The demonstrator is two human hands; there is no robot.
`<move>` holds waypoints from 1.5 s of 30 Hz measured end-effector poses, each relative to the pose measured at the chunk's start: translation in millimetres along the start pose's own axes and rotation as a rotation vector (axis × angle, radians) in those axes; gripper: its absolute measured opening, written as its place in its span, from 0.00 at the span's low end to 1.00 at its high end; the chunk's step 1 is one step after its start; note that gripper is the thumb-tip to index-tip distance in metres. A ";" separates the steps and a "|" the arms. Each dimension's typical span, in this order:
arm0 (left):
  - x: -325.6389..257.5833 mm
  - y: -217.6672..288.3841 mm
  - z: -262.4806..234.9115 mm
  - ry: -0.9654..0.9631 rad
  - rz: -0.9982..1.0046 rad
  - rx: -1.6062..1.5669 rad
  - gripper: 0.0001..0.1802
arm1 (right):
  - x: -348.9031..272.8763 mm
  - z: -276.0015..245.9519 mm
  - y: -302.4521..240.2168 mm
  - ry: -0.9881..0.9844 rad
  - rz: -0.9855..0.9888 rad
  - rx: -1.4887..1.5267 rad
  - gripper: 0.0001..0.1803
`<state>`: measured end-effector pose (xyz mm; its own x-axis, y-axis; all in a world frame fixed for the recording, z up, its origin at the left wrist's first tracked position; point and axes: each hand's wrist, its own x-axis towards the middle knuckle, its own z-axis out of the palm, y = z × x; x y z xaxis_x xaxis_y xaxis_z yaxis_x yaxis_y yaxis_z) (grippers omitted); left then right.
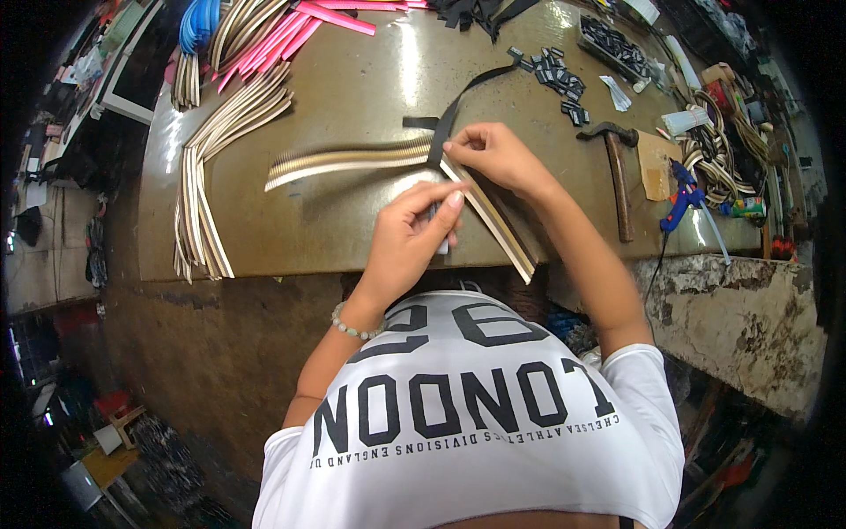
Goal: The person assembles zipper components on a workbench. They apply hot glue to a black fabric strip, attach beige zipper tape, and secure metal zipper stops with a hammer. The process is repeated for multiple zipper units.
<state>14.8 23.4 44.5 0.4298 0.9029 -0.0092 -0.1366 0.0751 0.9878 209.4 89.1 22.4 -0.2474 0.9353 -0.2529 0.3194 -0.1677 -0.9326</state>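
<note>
**Hands on the striped strip at the bench edge**

Brown and worn, the workbench top (352,88) fills the upper half of the head view, with a cluttered shop floor dim below it. Taking the hammer (617,172) as my landmark: my right hand (498,157) lies just left of its head, fingers pinched shut on the top end of a tan-and-cream striped strip (493,220) where a black band (454,110) crosses it. My left hand (407,234) sits lower and further left of the hammer, thumb and fingers closed on a small pale piece against the same strip. The strip runs slanting down toward the bench's front edge, left of the hammer's handle. Another striped strip (344,163) lies flat, well left of the hammer. Small black clips (557,78) are scattered above it; a blue glue gun (683,194) lies just right. Pink strips (300,31) lie far up-left.
</note>
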 end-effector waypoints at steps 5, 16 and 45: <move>34.3 0.2 -20.3 0.308 0.439 1.031 0.13 | -19.5 -7.0 11.9 -0.074 -0.057 0.043 0.13; 33.5 -11.0 -27.7 -0.006 0.093 0.745 0.12 | 5.4 -11.5 -19.8 -0.138 -0.051 0.552 0.20; 33.6 -47.5 -13.0 0.206 0.430 0.997 0.12 | -76.3 64.3 14.5 0.281 -0.616 -0.992 0.15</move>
<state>24.1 55.7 -4.8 0.3495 0.8318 0.4313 0.5817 -0.5534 0.5961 174.1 -4.7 11.6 -0.4373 0.8300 0.3461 0.8135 0.5292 -0.2412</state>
